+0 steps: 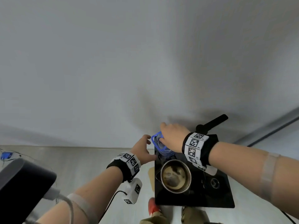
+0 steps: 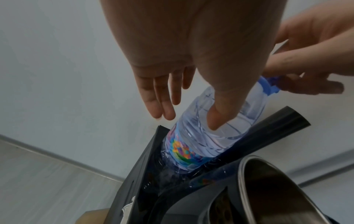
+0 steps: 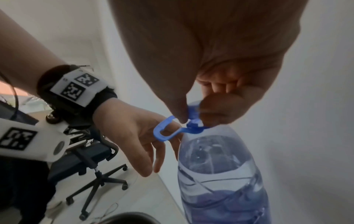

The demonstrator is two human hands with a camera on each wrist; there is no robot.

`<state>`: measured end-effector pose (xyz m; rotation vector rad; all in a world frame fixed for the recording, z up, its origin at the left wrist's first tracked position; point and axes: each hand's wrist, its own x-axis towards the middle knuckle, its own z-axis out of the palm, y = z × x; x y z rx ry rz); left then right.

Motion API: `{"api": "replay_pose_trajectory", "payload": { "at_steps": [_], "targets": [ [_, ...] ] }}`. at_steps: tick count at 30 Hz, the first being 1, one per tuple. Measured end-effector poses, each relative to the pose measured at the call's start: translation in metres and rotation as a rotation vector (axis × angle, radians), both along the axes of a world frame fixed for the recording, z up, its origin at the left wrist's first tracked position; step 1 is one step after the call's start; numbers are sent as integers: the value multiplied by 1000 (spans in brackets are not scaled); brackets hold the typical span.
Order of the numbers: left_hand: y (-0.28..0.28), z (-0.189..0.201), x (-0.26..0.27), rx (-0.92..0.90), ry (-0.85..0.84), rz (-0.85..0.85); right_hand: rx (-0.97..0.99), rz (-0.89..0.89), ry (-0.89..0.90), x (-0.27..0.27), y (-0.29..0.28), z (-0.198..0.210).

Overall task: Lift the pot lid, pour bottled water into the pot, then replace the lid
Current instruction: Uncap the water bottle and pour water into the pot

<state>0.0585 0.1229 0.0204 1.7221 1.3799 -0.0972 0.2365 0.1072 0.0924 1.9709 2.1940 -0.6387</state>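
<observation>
A clear water bottle with a blue carry loop stands upright on the black stove top, just behind the open steel pot. My right hand pinches the bottle's blue cap from above. My left hand is open beside the bottle's upper body, its fingers straight and its thumb in front of the plastic. The pot holds brownish liquid. A black knob and a long black handle show behind my right wrist; I cannot tell whether they belong to the lid.
A white wall rises close behind the stove. A dark office chair stands at the left over the pale floor. A piece of cardboard sticks out at the stove's left edge. A red shoe is below.
</observation>
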Motion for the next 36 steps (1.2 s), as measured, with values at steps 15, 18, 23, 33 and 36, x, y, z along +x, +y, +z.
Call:
{"api": "replay_pose_trajectory", "payload": {
  "at_steps": [15, 18, 23, 33, 36],
  "targets": [
    [-2, 27, -13, 182, -352, 96, 221, -78, 360, -11, -4, 96],
    [0, 48, -10, 271, -453, 127, 306, -53, 401, -19, 0, 132],
    [-3, 77, -18, 302, -544, 225, 347, -61, 440, -23, 5, 161],
    [-29, 87, -45, 296, -531, 122, 336, 186, 374, -15, -13, 165],
    [-39, 88, -51, 277, -554, 84, 276, 323, 404, -11, -17, 171]
  ]
}}
